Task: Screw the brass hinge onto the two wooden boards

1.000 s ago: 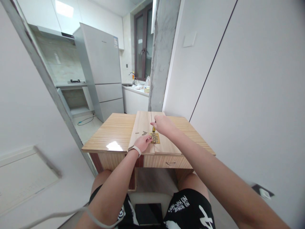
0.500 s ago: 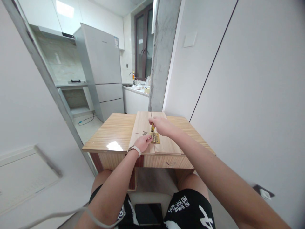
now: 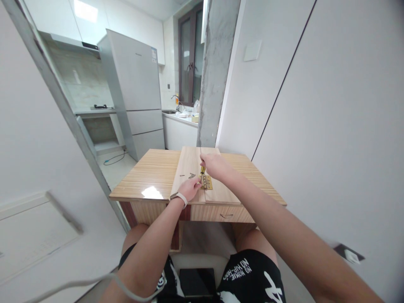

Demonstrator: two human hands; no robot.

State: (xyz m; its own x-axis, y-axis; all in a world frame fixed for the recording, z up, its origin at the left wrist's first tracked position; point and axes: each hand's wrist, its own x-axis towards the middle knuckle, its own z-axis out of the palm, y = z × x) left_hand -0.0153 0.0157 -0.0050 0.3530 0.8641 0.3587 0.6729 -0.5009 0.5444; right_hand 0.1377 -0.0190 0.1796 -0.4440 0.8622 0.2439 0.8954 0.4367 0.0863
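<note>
My right hand is closed around the yellow handle of a screwdriver, which points down at a brass hinge. The hinge lies across the seam between two pale wooden boards. At the hinge's left leaf, my left hand has its fingertips pinched together beside the screwdriver's tip; whatever they hold is too small to make out. Several loose screws lie on the left board, just beyond my left hand. The hinge's left leaf is partly hidden by my fingers.
The boards rest on a wood-grain desk with a drawer at its front. A dark flat object lies between my legs. A grey cable crosses in front of my left forearm. A white wall stands close on the right.
The right hand has shifted very slightly to the right on the screwdriver handle. My left hand stays at the hinge, and the boards and screws have not moved.
</note>
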